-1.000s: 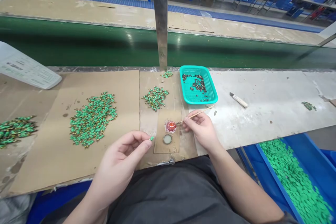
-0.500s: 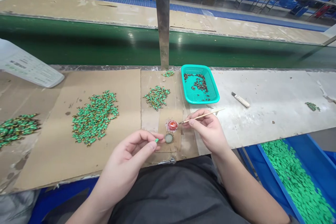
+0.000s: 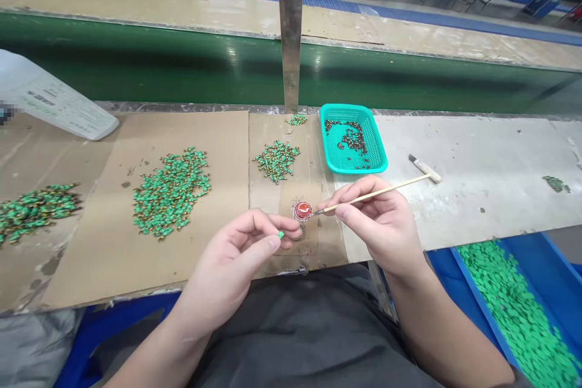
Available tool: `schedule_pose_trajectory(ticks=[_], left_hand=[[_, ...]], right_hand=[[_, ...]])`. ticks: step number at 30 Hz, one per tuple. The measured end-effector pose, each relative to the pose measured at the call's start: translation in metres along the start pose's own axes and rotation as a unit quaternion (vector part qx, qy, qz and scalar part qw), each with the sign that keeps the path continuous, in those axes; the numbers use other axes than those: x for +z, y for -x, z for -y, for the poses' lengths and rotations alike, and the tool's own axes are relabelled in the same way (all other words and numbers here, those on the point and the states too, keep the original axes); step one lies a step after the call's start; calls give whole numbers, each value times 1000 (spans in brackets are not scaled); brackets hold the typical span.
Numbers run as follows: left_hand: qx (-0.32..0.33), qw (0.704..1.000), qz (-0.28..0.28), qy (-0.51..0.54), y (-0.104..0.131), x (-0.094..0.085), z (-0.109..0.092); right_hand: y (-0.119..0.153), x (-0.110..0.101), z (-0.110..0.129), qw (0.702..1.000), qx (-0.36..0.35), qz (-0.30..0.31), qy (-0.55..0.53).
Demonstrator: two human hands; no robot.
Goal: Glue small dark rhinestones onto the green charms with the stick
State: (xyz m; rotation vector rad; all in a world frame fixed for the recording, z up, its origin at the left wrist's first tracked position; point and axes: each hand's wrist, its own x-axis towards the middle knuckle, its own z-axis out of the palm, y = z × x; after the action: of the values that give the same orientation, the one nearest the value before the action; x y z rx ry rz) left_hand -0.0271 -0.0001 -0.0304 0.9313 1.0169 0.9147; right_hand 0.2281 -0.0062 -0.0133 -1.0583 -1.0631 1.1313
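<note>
Head view: left grip (image 3: 230,264) pinches green piece (image 3: 280,234) at thumb-tip.

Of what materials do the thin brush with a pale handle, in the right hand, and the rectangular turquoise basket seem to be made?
Thin brush with a pale handle: probably a wooden handle, matte, judging by its straw colour.
Rectangular turquoise basket: likely moulded plastic, slightly glossy, judging by its even colour and perforated walls.

Left hand (image 3: 243,251) pinches small green piece (image 3: 280,234). Right hand (image 3: 386,227) holds thin pale wooden brush (image 3: 402,184), its tip at edge of round, glossy red liquid-filled cap (image 3: 302,211). Teal perforated plastic basket (image 3: 357,170) beyond.
</note>
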Motion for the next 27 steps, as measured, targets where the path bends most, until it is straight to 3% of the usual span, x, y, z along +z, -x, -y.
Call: schedule_pose_trajectory(ticks=[7,13,27], left_hand=[[12,998,-47,-31,0,-14,4],[24,997,-55,-54,0,-15,3],[17,997,-56,-44,-1,-16,5]], right_hand=[[-23,-17,-40,996,89,-13,28],[-27,-22,-67,993,117,-16,21],[-26,-22,-65,992,118,-31,15]])
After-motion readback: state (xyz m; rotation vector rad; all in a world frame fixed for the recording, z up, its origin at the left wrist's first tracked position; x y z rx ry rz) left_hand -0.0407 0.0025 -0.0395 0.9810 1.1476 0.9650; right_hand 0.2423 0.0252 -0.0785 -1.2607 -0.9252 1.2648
